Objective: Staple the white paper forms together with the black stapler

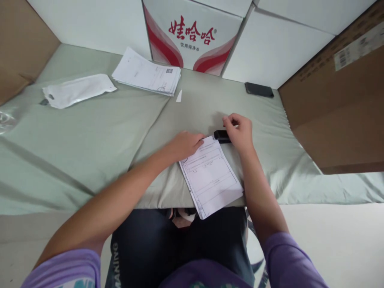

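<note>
My left hand (186, 145) lies over the upper left edge of a stack of printed sheets (211, 174), thumb on top and fingers gripping the side. The stack tilts, its lower corner jutting past the front edge of the bed-like surface. At its top right corner sits a black stapler (221, 136), its front end meeting the paper. Curled closed, my right hand (240, 130) bears on the rear of the stapler and hides that end. Thumb and index finger come together just above it.
Farther back lie another paper stack (147, 74), a white plastic packet (79, 90), a small white scrap (179, 96) and a black phone (259, 89). White cartons (192, 36) line the back. A brown cardboard box (339, 104) stands at right, another (24, 44) at left.
</note>
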A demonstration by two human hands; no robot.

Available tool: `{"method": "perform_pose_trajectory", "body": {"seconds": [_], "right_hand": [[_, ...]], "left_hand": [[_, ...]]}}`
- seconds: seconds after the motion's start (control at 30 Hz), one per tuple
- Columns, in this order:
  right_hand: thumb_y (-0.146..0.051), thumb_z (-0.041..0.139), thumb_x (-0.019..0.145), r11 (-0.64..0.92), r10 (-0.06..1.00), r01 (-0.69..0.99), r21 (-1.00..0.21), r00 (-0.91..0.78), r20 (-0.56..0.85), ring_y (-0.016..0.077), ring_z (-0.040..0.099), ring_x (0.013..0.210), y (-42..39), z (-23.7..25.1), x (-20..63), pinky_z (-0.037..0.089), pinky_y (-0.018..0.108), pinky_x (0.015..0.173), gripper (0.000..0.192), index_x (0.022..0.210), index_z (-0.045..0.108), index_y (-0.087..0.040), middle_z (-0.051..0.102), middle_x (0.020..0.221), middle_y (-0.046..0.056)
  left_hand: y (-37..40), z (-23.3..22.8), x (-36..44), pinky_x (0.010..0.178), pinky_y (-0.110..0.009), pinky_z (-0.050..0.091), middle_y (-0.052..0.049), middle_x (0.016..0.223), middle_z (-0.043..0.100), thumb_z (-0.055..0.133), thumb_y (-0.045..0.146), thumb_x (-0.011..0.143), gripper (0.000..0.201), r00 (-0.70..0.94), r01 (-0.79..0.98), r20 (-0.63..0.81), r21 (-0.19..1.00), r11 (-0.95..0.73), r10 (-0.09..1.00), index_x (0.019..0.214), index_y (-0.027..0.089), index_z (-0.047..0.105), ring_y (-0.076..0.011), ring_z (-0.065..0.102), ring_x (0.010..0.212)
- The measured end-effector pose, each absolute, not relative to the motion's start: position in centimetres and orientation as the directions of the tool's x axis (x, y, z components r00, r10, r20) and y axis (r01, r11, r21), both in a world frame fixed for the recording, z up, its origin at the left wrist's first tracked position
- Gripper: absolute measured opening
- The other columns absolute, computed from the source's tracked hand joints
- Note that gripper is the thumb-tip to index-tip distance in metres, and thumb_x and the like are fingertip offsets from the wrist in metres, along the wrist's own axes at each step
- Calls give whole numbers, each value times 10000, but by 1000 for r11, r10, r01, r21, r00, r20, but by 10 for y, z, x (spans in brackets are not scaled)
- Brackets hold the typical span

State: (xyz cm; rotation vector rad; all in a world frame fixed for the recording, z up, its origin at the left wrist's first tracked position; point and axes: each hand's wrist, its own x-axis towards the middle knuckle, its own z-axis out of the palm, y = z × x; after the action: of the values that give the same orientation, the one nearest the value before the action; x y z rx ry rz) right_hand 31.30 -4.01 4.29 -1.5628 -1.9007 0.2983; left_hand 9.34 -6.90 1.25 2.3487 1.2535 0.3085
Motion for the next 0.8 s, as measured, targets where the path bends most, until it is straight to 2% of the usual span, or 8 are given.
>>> {"method": "perform_pose_trajectory", "body": {"seconds": [0.17,0.3,0.43,0.67,0.8], "right_hand": [[-449,410,1012,310,913,832,-460,-125,389,199,561,800,-12,64,302,421,335,747,377,839,627,-195,600,778,60],[-390,480,993,228,950,916,-330,-135,282,240,573,903,8,51,272,412,394,856,286,928,652,-171,661,934,105],[-383,478,1000,166,974,962,-219,-124,192,293,569,1015,6,33,253,386,438,912,289,1043,647,-152,669,1094,172],[-342,431,1015,169,971,979,-113,-146,189,310,586,1026,-3,31,249,373,444,917,314,1100,652,-136,688,1129,206],[-318,405,1015,185,967,978,-102,-163,195,292,600,983,-1,29,249,377,431,906,318,1077,663,-142,707,1082,196]], "left_hand": [[-70,12,93,1009,-418,440,-82,1177,762,357,282,1036,417,571,717,-17,498,-488,821,1342,210,630,-245,699,1043],[-71,11,93,1011,-422,448,-91,1204,752,366,285,1037,416,566,721,4,483,-497,824,1344,211,638,-249,699,1062],[-73,12,94,982,-422,468,-111,1163,756,395,304,1032,397,533,732,37,481,-483,845,1314,196,653,-261,701,1048],[-77,10,94,915,-414,491,-102,1032,759,428,316,1014,363,495,749,62,475,-462,867,1273,191,650,-258,701,953],[-75,14,93,839,-356,501,-79,1047,735,483,269,969,358,420,702,127,583,-410,899,1303,200,592,-217,675,911]]}}
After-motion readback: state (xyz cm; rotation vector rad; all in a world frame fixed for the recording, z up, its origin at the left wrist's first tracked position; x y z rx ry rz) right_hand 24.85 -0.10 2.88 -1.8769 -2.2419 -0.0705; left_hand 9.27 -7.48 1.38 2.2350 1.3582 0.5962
